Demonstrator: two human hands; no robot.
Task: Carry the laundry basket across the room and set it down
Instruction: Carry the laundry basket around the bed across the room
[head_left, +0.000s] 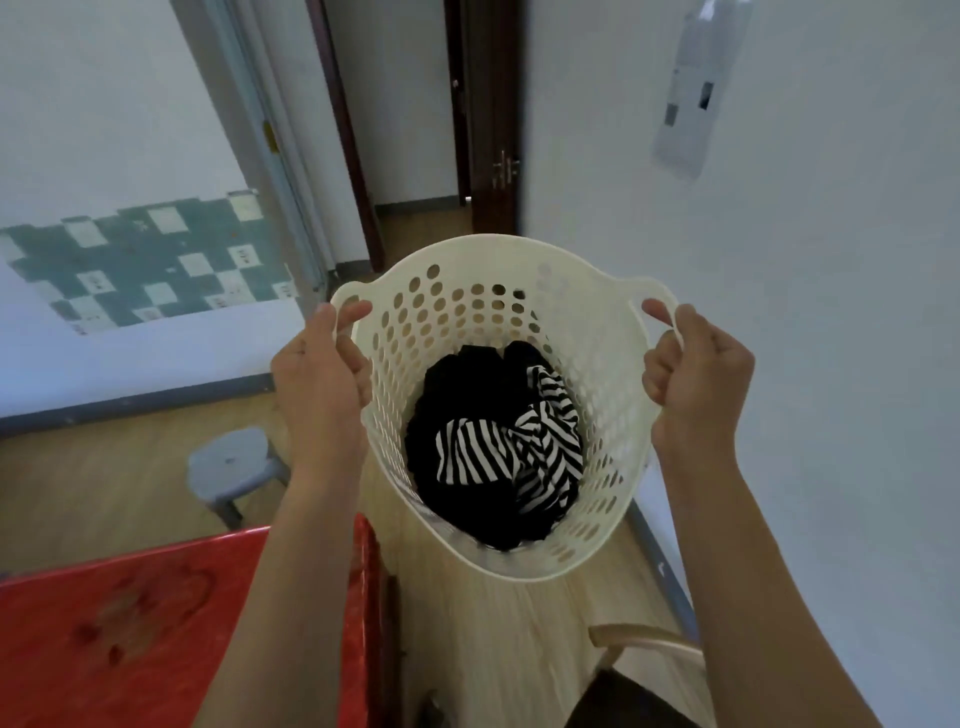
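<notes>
Red glossy-covered bench (130, 623) sits at lower left, with a grey round plastic stool (234, 465) on the wood-plank floor (509, 639) just beyond it; both lie beside the walking line, so the load is kept off to their right. Left hand (319, 379) is clenched around the left loop handle of the cream perforated plastic laundry basket (498, 410), thumb over the rim. Basket hangs in the air between the two hands, clear of the floor, mouth tipped toward the camera, probably from the two-handle grip at arm's reach. Inside, black and black-and-white striped clothes (498, 452) sit low at the bottom. Right hand (696, 369) is fisted on the right handle. Even grip on both sides likely keeps it level. Dark wooden doorway (488, 130) ahead looks like the route; set-down not yet done.
</notes>
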